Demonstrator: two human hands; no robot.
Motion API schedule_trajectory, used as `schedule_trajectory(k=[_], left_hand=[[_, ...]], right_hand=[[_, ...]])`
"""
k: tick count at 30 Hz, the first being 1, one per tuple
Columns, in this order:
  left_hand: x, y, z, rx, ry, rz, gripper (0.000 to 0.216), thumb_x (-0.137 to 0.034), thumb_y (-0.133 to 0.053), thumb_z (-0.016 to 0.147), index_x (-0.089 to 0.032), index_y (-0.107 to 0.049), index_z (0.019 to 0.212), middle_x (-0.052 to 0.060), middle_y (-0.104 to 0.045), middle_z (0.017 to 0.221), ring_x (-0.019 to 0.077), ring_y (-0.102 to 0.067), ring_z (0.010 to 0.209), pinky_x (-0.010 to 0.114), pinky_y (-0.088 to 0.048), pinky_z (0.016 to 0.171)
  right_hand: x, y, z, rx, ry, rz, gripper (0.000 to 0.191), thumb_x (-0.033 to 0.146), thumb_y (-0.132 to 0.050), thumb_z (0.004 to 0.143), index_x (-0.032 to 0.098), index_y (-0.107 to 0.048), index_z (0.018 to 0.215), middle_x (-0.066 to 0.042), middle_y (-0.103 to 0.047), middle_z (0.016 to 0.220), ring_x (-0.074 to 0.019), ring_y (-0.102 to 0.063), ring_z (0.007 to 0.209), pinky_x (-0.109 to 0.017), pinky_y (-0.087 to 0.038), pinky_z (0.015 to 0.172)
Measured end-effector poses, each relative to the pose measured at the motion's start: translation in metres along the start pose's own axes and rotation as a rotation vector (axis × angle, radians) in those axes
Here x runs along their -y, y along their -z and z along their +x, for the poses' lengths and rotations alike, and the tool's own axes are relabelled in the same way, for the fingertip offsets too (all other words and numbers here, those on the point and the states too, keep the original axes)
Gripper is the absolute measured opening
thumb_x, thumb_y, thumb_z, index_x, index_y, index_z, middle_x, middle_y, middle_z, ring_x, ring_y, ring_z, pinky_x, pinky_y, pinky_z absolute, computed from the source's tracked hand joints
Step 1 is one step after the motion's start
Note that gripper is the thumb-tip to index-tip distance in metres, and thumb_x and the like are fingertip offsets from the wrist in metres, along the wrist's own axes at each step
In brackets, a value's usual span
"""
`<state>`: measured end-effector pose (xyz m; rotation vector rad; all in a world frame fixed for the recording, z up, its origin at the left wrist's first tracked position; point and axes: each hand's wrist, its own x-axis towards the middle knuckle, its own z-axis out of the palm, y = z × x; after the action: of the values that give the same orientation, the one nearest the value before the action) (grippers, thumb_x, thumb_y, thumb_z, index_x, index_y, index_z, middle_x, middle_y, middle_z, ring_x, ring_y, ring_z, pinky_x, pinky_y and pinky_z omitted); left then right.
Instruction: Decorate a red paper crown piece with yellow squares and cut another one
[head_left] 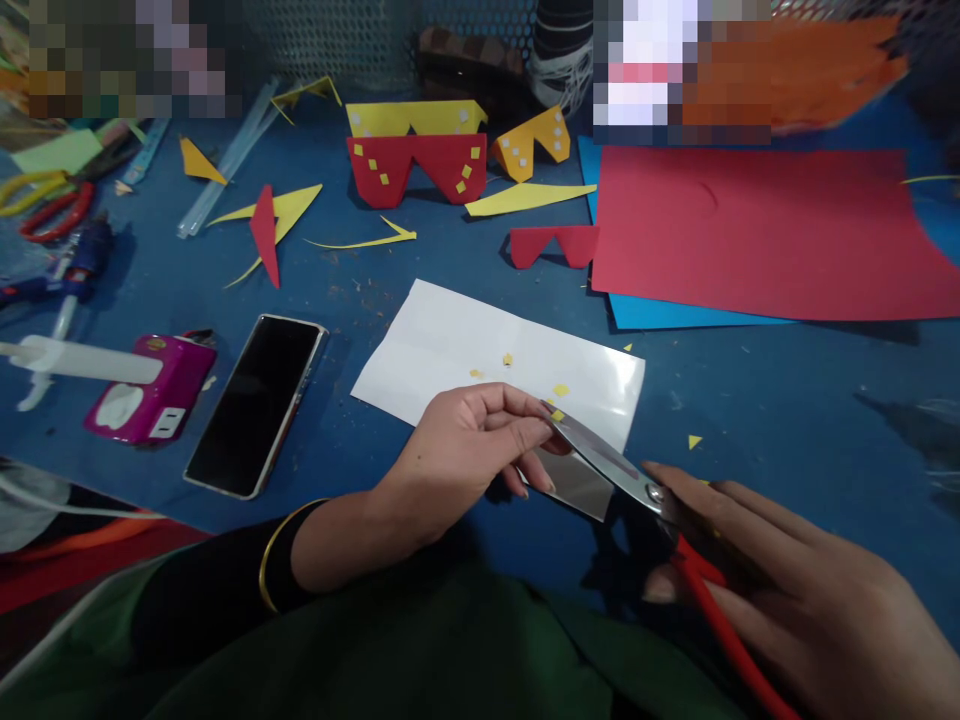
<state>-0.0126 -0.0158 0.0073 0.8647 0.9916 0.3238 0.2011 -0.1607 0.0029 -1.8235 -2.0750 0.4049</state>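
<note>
In my right hand (pixel 795 570) are red-handled scissors (pixel 611 465), their blades pointing up and left. My left hand (pixel 480 435) pinches thumb and forefinger together at the blade tips. A tiny piece of yellow paper (pixel 557 416) shows there, against the fingertips and the blade; how much of it the fingers cover is hidden. Below both lies a white sheet (pixel 450 335) with a few yellow scraps (pixel 561 390) on it. A shiny, grey, mirror-like part (pixel 581 485) shows at its near edge, under my left hand.
Behind the sheet stand folded red (pixel 416 175) and yellow paper shapes with small squares stuck on. Red card (pixel 750 230) over blue card lies right. On the left are a phone (pixel 259 405), a purple box (pixel 154 390), a glue gun (pixel 82 260) and other scissors (pixel 56 205).
</note>
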Motion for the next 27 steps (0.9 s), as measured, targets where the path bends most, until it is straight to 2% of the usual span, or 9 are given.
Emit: schedule_trajectory(k=[17, 27], left_hand=[[0.0026, 0.0018, 0.0002, 0.023, -0.026, 0.021, 0.011, -0.018, -0.065, 0.092, -0.014, -0.067, 0.081, -0.001, -0.074, 0.073, 0.0050, -0.063, 0.050, 0.014, -0.048, 0.046], [0.0007, 0.0009, -0.0003, 0.019, -0.031, 0.046, 0.015, -0.017, -0.062, 0.093, -0.015, -0.065, 0.078, -0.002, -0.069, 0.064, 0.0048, -0.059, 0.047, 0.014, -0.045, 0.044]], right_hand=[[-0.0018, -0.0023, -0.0035, 0.021, -0.023, 0.044, 0.041, 0.051, -0.051, 0.099, 0.024, -0.066, 0.126, -0.005, -0.080, 0.097, -0.0184, -0.079, 0.079, -0.017, -0.060, 0.056], [-0.0026, -0.0018, -0.0041, 0.004, -0.069, 0.109, 0.040, 0.051, -0.057, 0.095, 0.026, -0.071, 0.124, -0.004, -0.080, 0.096, -0.0182, -0.079, 0.076, -0.019, -0.061, 0.058]])
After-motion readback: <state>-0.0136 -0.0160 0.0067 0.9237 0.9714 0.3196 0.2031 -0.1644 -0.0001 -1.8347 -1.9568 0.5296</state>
